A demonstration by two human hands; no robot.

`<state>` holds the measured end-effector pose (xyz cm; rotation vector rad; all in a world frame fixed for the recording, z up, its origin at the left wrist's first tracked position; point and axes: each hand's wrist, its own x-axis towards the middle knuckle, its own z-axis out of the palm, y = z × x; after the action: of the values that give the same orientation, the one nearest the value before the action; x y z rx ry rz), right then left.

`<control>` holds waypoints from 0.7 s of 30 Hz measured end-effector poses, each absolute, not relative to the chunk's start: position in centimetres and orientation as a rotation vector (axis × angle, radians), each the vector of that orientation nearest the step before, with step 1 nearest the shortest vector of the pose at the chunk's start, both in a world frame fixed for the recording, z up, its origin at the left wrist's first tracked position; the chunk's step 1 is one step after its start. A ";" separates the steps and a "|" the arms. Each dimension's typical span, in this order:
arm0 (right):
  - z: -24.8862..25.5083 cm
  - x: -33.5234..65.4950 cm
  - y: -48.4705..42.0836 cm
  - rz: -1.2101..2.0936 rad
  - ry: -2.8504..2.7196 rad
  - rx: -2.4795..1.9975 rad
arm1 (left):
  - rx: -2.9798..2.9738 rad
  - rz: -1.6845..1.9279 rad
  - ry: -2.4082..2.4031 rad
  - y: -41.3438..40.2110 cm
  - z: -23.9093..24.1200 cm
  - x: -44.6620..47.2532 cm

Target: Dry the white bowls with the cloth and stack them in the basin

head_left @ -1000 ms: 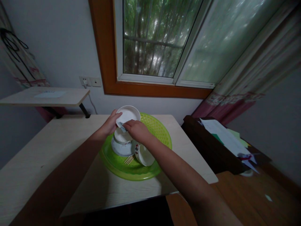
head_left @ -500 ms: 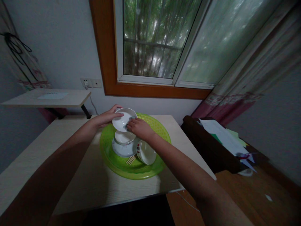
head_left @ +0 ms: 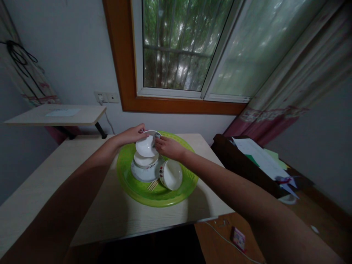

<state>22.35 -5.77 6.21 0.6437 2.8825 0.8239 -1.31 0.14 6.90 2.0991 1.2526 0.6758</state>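
My left hand grips the far left rim of a white bowl, which is tilted with its inside toward me. At the bowl's right rim, my right hand pinches a small bunched greyish cloth against it. Directly below, another white bowl sits on a white plate. To the right a patterned bowl lies tipped on its side, with several chopsticks beside it. All of these are in or over a round green tray.
The tray stands on a pale wooden table below a window. A raised shelf is at the left. Right of the table, a dark box holds papers. A pink box lies on the floor near a cable.
The held bowl has come slightly down and to the right and is turned more upright on edge. My right hand has shifted from inside the bowl to its right rim with the cloth.
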 end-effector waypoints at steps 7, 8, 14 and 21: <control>4.8 22.4 -5.9 0.660 2.980 1.075 | 1.929 1.177 1.074 0.0 4.1 1.0; 4.6 22.2 -6.1 0.617 2.977 1.143 | 1.918 1.232 1.006 -0.1 3.7 1.3; 3.3 20.8 -6.2 0.213 3.026 1.358 | 1.908 1.351 1.008 -0.2 1.5 2.0; 1.9 18.9 -5.2 -1.040 3.168 1.546 | 1.937 1.386 1.049 -0.2 0.8 1.8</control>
<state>18.88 -5.18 1.92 1.5457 3.1682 -1.0401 1.80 -0.20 0.83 1.9371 1.0493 1.3863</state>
